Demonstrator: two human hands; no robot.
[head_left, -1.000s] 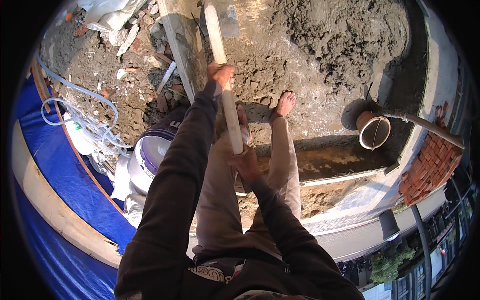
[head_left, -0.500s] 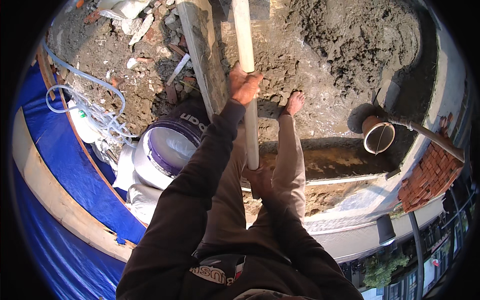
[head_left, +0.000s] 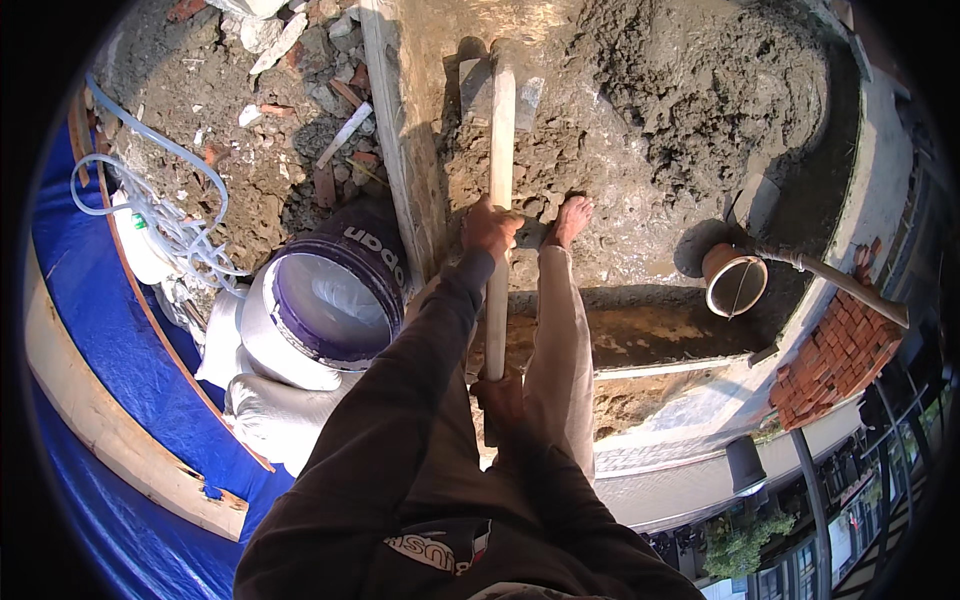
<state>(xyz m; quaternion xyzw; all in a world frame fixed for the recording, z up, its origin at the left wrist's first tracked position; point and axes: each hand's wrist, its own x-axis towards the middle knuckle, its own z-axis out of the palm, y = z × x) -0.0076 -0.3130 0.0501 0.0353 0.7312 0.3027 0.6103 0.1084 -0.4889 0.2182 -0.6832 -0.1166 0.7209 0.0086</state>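
Note:
A hoe (head_left: 502, 140) with a pale wooden handle runs away from my body, its metal blade resting in the wet grey mud at the far end. My left hand (head_left: 491, 229) is wrapped round the middle of the handle. Close to my legs, my right hand (head_left: 502, 396) grips the near end, its fingers in shadow. Wet mortar-like mud (head_left: 710, 95) lies in a rough, lumpy heap at the far right. One bare foot (head_left: 571, 219) stands in the mud just right of the handle.
Left of me are a purple-and-white bucket (head_left: 330, 305), white sacks (head_left: 285, 410), a coiled hose (head_left: 190, 235) and rubble (head_left: 290, 110). A wooden board (head_left: 392, 130) borders the mud. At right lie a small bucket (head_left: 735, 280), a second hoe (head_left: 840, 280) and stacked bricks (head_left: 835, 365).
The hoe has come toward me and lower, so its blade now shows in the mud. Both hands moved nearer with it, still gripping the handle.

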